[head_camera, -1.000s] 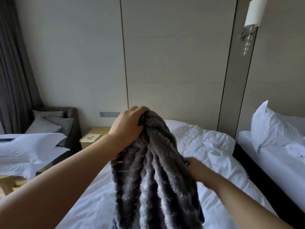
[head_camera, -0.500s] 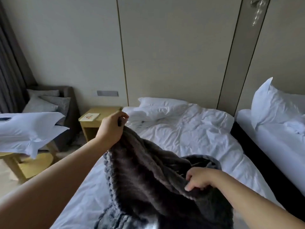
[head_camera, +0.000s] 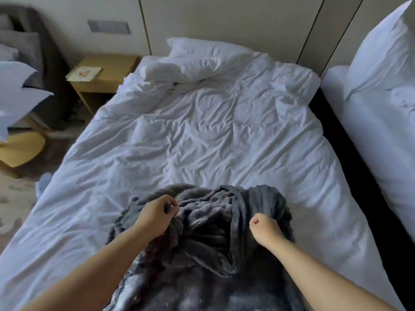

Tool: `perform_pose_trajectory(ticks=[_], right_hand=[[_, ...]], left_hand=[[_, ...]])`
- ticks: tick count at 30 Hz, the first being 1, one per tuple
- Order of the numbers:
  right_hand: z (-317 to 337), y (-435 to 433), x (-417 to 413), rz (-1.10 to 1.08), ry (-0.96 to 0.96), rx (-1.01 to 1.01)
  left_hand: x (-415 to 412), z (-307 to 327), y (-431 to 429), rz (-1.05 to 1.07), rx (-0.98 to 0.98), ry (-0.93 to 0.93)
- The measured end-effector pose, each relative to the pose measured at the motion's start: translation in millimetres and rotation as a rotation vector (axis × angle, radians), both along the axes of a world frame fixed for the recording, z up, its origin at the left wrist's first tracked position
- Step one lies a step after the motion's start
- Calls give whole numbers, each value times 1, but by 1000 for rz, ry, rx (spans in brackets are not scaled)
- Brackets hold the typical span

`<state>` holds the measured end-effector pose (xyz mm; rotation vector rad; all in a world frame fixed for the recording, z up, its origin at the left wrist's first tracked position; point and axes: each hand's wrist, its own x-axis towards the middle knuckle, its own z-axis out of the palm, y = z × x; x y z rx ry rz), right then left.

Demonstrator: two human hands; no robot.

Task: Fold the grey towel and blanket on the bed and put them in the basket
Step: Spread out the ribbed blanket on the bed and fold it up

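Observation:
A fluffy dark grey blanket [head_camera: 202,250] lies bunched at the near end of the bed [head_camera: 202,135], which has a crumpled white duvet. My left hand [head_camera: 155,215] pinches a fold of the blanket's left part, fingers curled round the fabric. My right hand [head_camera: 265,227] is closed in a fist on the blanket's right part, its fingers tucked into the cloth. Both hands are low, close to the duvet. I see no grey towel and no basket in the head view.
A white pillow [head_camera: 202,57] lies at the head of the bed. A wooden nightstand [head_camera: 105,72] with a card stands at its left. A second bed [head_camera: 381,108] with a pillow is on the right, past a dark gap. A wooden chair [head_camera: 20,149] stands at the left.
Both hands have come down with the blanket, from raised in front of me to low on the near end of the bed. The view has tilted down toward the bed.

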<state>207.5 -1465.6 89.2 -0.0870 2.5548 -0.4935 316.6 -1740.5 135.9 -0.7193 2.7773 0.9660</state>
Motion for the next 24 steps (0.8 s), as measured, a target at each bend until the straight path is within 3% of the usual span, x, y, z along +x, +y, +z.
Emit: perform_pose_trajectory(ticks=[5, 9, 13, 16, 18, 21, 22, 24], right_hand=[[-44, -26, -48, -100, 112, -175], [-83, -61, -79, -128, -142, -264], [-95, -72, -79, 92, -327, 56], [-67, -66, -74, 200, -370, 162], [-22, -65, -85, 224, -251, 160], [81, -72, -118, 186, 65, 74], [125, -76, -128, 158, 181, 21], [217, -86, -143, 118, 395, -118]], left_hand=[[16, -56, 9, 128, 20, -130], [36, -96, 18, 140, 51, -243], [35, -96, 19, -48, 95, -319], [29, -63, 9, -229, 39, -485], [19, -33, -5, -353, -124, -661], [-5, 38, -32, -530, -534, -926], [-13, 69, -42, -563, -625, -962], [-25, 133, -63, -480, -662, -850]])
